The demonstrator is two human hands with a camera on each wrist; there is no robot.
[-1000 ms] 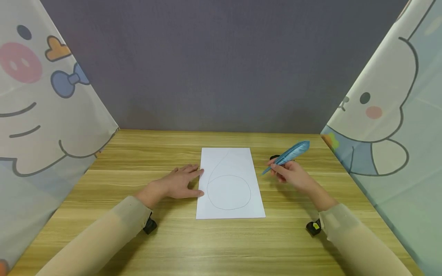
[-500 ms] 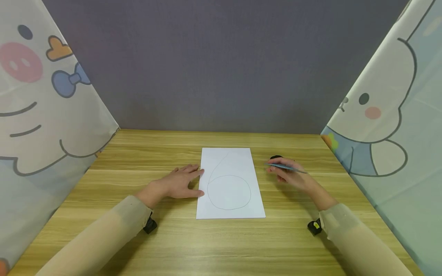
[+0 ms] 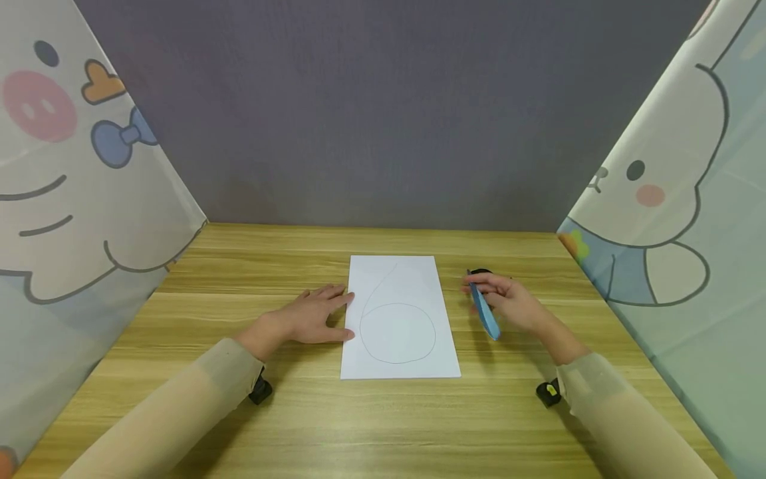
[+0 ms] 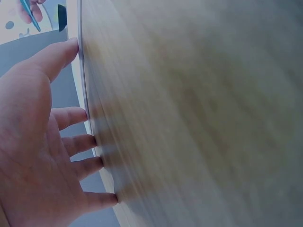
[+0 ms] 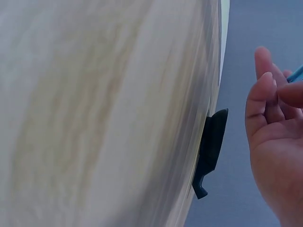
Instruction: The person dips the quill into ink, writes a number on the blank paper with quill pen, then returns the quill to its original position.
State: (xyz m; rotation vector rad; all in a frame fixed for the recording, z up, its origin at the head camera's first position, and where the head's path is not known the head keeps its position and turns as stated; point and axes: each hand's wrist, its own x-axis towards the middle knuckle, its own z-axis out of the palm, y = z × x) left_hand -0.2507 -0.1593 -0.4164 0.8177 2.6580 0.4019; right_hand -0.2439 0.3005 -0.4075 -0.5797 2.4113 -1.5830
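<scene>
A white sheet of paper (image 3: 413,283) lies on the wooden table, bearing a thin drawn loop and a curved line rising from its left side. At the sheet's left edge my left hand (image 3: 308,320) rests with spread fingers, the thumb and a fingertip touching the paper. To the right of the sheet, above the table, my right hand (image 3: 509,301) pinches a blue feather pen (image 3: 487,319). Its plume points toward me and its thin end points away. Only a small blue bit of the pen shows at the right wrist view's edge.
Just behind the right hand sits a small black object (image 5: 213,142), dark and angular in the right wrist view. A grey panel (image 3: 383,120) closes off the back of the table (image 3: 383,426). Cartoon-printed curtains (image 3: 658,146) flank both sides.
In my right fingers the feather pen has swung round: its plume pointed away to the right, then lay sideways, and now points toward me. My left hand and the paper stay put.
</scene>
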